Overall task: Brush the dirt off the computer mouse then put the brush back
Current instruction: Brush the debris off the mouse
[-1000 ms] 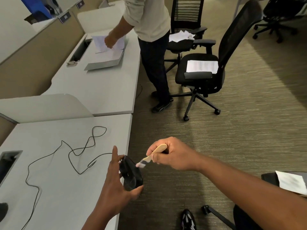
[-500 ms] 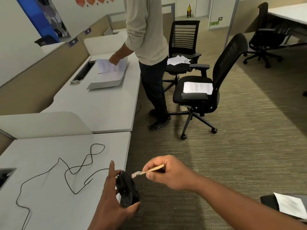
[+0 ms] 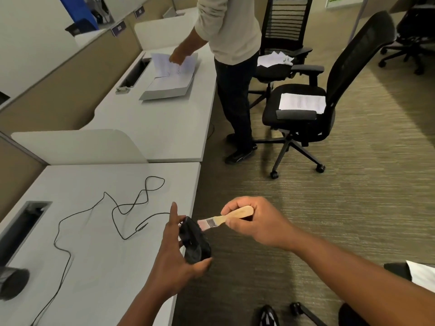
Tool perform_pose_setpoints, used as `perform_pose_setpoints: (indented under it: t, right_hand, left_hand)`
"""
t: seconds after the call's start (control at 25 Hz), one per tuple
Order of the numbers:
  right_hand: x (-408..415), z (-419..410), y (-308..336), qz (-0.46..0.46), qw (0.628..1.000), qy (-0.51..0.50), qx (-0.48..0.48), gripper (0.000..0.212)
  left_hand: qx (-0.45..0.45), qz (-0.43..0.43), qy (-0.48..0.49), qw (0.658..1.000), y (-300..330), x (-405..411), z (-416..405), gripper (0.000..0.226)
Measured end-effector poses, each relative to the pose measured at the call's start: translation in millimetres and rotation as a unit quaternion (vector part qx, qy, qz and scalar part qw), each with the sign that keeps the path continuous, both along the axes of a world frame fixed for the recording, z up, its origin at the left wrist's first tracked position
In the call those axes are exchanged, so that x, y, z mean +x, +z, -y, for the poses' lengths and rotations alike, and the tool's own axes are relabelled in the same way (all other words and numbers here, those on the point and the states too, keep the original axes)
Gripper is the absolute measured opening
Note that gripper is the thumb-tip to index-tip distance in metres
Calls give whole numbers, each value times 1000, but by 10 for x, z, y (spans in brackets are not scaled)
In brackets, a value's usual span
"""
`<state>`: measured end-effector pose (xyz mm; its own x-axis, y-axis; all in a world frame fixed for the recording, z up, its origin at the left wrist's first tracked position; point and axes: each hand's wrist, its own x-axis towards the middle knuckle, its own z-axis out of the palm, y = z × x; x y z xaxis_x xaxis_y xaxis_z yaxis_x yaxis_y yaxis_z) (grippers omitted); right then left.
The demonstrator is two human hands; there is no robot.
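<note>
A black computer mouse (image 3: pixel 194 243) is held tilted just past the right edge of the grey desk (image 3: pixel 101 255). My left hand (image 3: pixel 174 255) grips it, thumb under its near end and fingers along its left side. Its thin black cable (image 3: pixel 113 212) snakes across the desk. My right hand (image 3: pixel 254 222) grips the wooden handle of a small paintbrush (image 3: pixel 226 217). The pale bristles touch the mouse's upper right side.
A person (image 3: pixel 233 67) stands at the far desk handling papers (image 3: pixel 171 76). Two black office chairs (image 3: pixel 306 109) with papers on their seats stand on the carpet to the right. A dark round object (image 3: pixel 11 282) sits at the desk's left edge beside a cable slot (image 3: pixel 21 229).
The camera tilted up, then back down. The brush swept over the mouse and its handle now lies flatter, with the bristles on the mouse's upper side. My left hand kept hold of the mouse.
</note>
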<state>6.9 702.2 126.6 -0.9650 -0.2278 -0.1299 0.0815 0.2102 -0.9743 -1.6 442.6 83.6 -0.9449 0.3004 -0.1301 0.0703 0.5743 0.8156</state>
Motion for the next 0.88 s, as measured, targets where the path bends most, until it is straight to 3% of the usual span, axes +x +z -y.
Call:
perform_pose_setpoints:
  t: [0.32,0.56,0.76,0.88]
  right_hand:
    - [-22,-99,-30,58,993,88,50,12]
    - [-4,47,-90,37,996,77,-17,11]
    - [-42,-98,-74,61,994,89,34,13]
    - [-18,-12,-41,34,998,43,-38,17]
  left_hand:
    - [-7,5,0,1000,-87,47,78,148]
    - [-19,-16,13,1000,-156,62,102,138]
    - [-24,-1,19,1000,-254,98,179,133]
    - [-22,1,11,1000,-249,118,185,128]
